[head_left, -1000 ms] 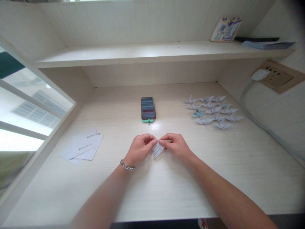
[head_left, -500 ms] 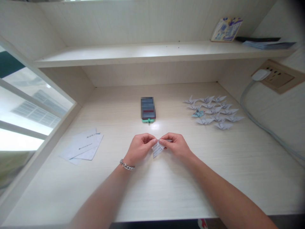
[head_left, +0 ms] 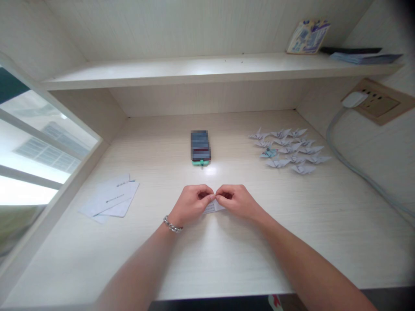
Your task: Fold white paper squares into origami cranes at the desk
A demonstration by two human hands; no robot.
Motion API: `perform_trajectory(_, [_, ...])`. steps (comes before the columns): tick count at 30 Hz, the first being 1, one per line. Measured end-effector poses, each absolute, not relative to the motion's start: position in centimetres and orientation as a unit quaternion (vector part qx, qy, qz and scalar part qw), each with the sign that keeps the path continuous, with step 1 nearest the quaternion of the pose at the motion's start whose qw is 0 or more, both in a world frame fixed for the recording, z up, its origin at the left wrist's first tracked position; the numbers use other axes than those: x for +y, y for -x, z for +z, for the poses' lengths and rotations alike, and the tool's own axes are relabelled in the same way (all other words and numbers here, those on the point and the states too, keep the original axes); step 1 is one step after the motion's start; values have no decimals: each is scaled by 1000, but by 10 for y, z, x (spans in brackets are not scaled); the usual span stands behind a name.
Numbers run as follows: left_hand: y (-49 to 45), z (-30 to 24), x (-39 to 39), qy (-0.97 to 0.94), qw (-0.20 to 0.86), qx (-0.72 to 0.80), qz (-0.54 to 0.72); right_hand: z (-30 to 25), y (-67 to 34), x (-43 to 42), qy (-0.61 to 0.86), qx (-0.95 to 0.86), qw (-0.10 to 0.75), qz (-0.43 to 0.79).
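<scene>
Both my hands meet at the middle of the desk (head_left: pixel 194 268), thumbs and fingertips nearly touching. A small piece of printed paper (head_left: pixel 214 206) is pinched between them, its lower edge showing below the thumbs and the rest hidden by my fingers. My left hand (head_left: pixel 194 202), with a chain bracelet (head_left: pixel 171 225) at the wrist, is closed on the paper's left part. On the other side my right hand (head_left: pixel 238 201) closes on its right part. Several folded paper cranes (head_left: pixel 292 147) stand at the right, mostly white; one is a light blue patterned crane (head_left: pixel 269 153).
A blurred-out phone-like device (head_left: pixel 200 146) rests on a green stand (head_left: pixel 201 163) beyond my hands. White paper sheets (head_left: pixel 118 198) lie at the left. A shelf (head_left: pixel 194 75) runs above. A plugged-in cable (head_left: pixel 353 166) trails along the right wall.
The paper has turned: its pointed corner hung below my hands before, and now a wider, flatter edge shows. My hands have shifted slightly toward me with thumbs closer together.
</scene>
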State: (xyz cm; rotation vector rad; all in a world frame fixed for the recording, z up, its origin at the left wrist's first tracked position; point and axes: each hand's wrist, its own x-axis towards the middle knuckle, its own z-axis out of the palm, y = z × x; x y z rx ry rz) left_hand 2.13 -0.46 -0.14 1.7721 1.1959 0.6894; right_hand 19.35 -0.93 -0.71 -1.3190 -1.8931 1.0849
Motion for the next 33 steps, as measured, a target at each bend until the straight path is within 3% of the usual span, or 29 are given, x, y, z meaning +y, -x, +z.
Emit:
perform_trajectory(9, [0,2,11,-634,489,509,315,-7,-213,0,519,-643,286,485])
perform_trajectory(15, [5,-1,15,-584,515,514,360,-12,-222,6,509,-576,368,523])
perform_trajectory(24, [-6,-2,9,-642,500,505,287,-17,-206,-1,499,-633,310,504])
perform_trajectory(33, [-3,-5,9,-624,579,460,252,-23,-207,5,500,-554,375,550])
